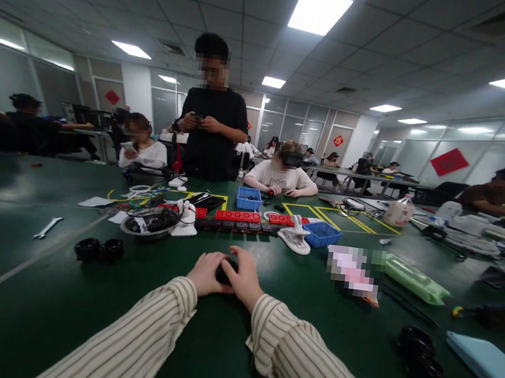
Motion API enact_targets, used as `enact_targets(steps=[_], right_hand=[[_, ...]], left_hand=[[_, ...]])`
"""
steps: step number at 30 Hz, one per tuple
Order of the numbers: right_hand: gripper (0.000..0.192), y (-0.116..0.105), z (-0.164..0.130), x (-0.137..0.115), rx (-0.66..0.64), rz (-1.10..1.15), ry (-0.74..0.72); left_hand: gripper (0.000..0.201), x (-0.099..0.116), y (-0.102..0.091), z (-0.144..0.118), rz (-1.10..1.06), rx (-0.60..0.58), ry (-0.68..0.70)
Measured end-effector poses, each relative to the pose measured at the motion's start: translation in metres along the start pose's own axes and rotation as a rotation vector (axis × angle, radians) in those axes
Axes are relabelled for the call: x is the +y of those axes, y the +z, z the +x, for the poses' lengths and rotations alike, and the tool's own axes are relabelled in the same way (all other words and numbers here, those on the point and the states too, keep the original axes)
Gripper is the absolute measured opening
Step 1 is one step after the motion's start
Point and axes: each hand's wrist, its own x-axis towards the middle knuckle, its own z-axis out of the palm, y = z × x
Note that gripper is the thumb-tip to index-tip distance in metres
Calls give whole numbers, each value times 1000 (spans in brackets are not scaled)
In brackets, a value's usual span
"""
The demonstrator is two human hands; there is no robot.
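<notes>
My left hand [205, 273] and my right hand [246, 279] meet over the green table. Between them sits a small, dark, rounded black piece [226, 270]. Fingers of both hands curl round it from either side, so most of its shape is hidden. It looks as dark as the glossy black ring-shaped parts [98, 249] lying to the left. More black ring-shaped parts [420, 355] are at the right, one close against another.
Ahead stand a row of red and black sockets [237, 216], a white clip stand [295, 237], blue bins [322, 234] and a metal bowl of cables [150, 228]. A wrench [47, 228] lies left; a green packet [414, 279] and light-blue case [486, 368] lie right. People are across the table.
</notes>
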Motion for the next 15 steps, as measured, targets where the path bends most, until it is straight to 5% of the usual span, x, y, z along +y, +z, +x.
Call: enact_targets(steps=[9,15], right_hand=[[26,2,-2,-7,29,-204,39],[7,-1,-1,-7,-35,-97,-99]], left_hand=[[39,15,3,-5,151,-6,-141],[42,-1,5,2,17,-31,18]])
